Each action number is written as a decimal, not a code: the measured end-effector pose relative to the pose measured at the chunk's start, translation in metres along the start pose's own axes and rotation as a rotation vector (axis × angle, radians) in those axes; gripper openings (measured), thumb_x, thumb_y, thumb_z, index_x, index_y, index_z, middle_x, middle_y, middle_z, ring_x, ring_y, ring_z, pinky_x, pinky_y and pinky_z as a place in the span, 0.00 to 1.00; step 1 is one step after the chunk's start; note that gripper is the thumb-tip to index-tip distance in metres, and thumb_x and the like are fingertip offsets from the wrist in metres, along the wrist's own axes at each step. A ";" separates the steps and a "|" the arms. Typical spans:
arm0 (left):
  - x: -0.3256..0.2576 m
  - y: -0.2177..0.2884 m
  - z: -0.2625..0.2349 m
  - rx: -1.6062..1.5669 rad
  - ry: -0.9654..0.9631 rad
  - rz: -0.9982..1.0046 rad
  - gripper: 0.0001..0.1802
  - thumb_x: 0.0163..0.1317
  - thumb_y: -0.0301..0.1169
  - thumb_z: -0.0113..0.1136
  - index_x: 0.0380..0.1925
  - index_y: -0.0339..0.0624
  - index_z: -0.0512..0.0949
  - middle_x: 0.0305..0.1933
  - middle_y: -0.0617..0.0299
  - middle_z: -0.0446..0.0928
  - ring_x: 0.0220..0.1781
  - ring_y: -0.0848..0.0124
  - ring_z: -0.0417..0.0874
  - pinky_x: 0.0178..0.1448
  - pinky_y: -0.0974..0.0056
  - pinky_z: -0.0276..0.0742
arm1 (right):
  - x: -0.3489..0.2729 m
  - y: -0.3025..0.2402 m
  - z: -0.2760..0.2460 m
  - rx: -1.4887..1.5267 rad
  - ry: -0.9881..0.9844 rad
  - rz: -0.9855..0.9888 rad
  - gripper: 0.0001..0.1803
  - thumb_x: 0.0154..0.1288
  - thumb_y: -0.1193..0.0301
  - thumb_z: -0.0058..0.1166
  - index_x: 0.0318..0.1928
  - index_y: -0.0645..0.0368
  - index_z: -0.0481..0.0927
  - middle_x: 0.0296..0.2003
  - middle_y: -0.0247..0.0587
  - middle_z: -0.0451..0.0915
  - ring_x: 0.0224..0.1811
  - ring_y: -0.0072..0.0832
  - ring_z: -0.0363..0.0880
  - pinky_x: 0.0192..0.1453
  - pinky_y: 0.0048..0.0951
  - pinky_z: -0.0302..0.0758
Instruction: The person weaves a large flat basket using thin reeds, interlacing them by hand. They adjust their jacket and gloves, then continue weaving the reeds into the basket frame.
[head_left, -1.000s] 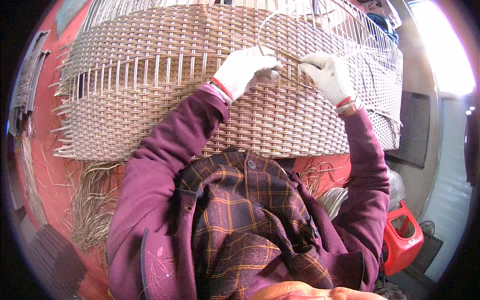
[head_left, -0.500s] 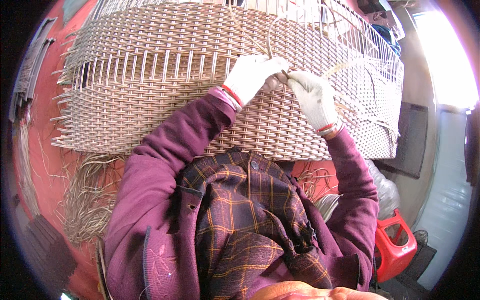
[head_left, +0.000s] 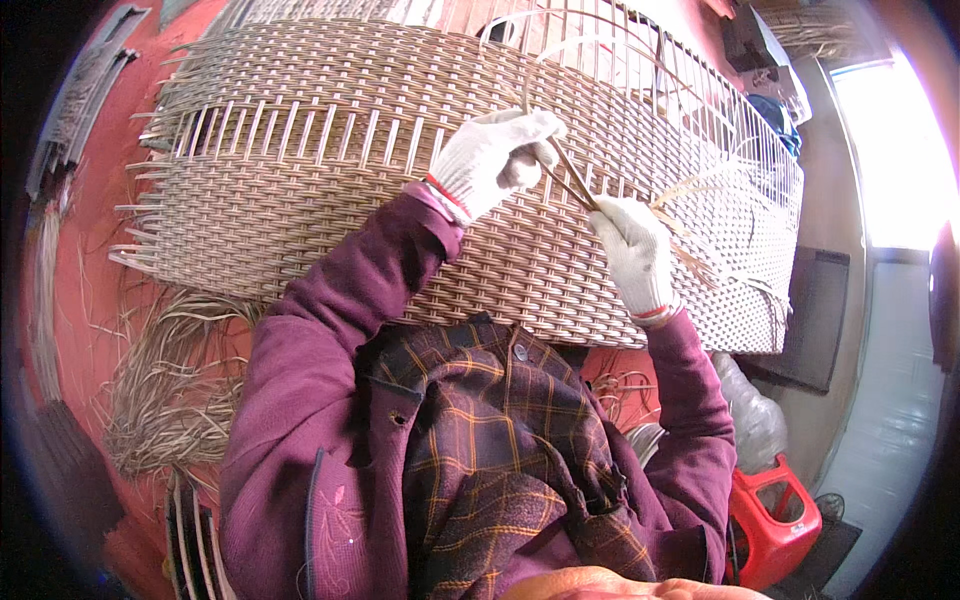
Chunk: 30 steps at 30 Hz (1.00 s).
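Observation:
A large woven wicker panel in tan and brown spreads in front of me, its upright stakes bare along a gap at the left and at the upper right. Over its middle, my left hand, in a white knit glove, pinches brown weaving strands. My right hand, gloved alike, grips the lower end of the same strands, which run taut between the two hands. A pale loose length of the strand arcs up beyond my left hand. The fingertips of both hands are partly hidden.
A heap of loose strands lies on the red floor at left. At lower right stands a red plastic stool, below a clear plastic bag. Strand ends stick out of the panel right of my right hand. A dark flat panel leans at the right wall.
My hands have moved apart, the right one down and rightward, so the strands now show stretched between them. My view has shifted slightly.

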<state>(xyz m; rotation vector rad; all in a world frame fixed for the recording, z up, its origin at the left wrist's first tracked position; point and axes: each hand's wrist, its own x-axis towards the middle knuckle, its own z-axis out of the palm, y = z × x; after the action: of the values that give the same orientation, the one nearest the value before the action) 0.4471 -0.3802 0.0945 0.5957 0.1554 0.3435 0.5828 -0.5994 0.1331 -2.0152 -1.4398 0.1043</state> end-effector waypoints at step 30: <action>-0.061 0.139 -0.081 0.476 0.389 0.351 0.12 0.77 0.33 0.64 0.47 0.34 0.87 0.31 0.62 0.85 0.22 0.86 0.69 0.26 0.77 0.61 | -0.064 0.038 -0.090 -0.090 -0.605 0.449 0.22 0.79 0.60 0.53 0.33 0.67 0.81 0.22 0.51 0.75 0.24 0.40 0.74 0.32 0.44 0.70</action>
<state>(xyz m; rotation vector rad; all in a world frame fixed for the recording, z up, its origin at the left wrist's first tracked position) 0.3332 -0.2523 0.1110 1.0270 0.5189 0.7740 0.6269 -0.7029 0.1641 -2.4773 -1.3012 0.9210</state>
